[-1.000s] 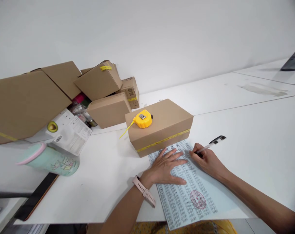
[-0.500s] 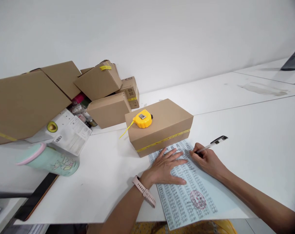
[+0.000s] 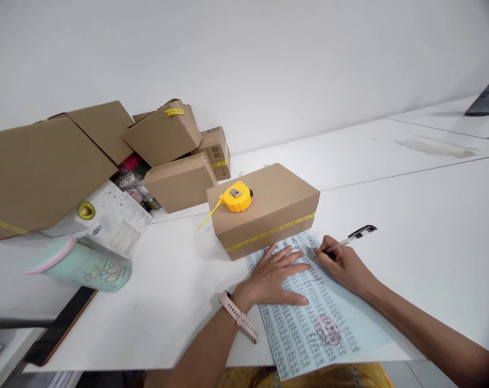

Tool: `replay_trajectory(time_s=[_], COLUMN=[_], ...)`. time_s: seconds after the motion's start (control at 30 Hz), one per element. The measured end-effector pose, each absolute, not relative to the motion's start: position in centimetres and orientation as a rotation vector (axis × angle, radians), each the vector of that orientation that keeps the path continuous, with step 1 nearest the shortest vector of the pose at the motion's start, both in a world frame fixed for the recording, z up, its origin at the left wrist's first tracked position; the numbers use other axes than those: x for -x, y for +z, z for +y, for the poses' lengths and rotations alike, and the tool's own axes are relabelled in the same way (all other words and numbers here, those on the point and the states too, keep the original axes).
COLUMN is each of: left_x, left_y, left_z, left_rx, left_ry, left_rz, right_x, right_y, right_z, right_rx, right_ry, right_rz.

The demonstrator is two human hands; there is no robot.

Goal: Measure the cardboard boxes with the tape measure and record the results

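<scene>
A printed sheet (image 3: 329, 334) with dense text and a red round stamp lies on the white table (image 3: 410, 215) in front of me. My left hand (image 3: 274, 277), a pink watch on its wrist, lies flat on the sheet with fingers spread. My right hand (image 3: 343, 264) grips a pen (image 3: 355, 236) with its tip on the upper part of the sheet. Just beyond the sheet stands a closed cardboard box (image 3: 268, 207) with a yellow tape line along its side. A yellow tape measure (image 3: 236, 196) rests on top of the box, its blade hanging off the left edge.
A pile of cardboard boxes (image 3: 107, 151) leans against the wall at the left, with a white printed package (image 3: 115, 218) and small items under it. A mint bottle with a pink lid (image 3: 80, 264) lies near the left edge. A dark device (image 3: 487, 99) is at far right.
</scene>
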State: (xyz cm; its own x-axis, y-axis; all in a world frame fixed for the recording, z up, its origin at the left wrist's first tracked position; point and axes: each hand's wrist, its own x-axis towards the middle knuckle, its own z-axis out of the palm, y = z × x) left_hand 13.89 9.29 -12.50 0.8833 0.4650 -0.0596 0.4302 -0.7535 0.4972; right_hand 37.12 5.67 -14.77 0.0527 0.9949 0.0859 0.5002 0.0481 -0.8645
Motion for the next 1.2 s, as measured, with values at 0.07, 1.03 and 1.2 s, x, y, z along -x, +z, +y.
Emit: replay_trajectory(time_s=[0.07,1.03,1.2], left_x=[-13.87,-13.97,-14.01], left_y=[-12.50,-12.22,-12.37], left_z=[9.28,9.25,9.23], left_rx=[-2.538,-2.551,-2.555], left_ry=[0.092,0.054,0.061], left_rz=[0.650,0.667,0.662], right_x=[-37.15,-37.03,-37.10], right_y=[-14.74,-14.57,-14.66], right_z=[5.66,5.56,5.57], right_rx=[1.565,1.562,1.551], right_ry=[0.814,0.760,0.804], right_rz=[-1.548,-1.538,-1.548])
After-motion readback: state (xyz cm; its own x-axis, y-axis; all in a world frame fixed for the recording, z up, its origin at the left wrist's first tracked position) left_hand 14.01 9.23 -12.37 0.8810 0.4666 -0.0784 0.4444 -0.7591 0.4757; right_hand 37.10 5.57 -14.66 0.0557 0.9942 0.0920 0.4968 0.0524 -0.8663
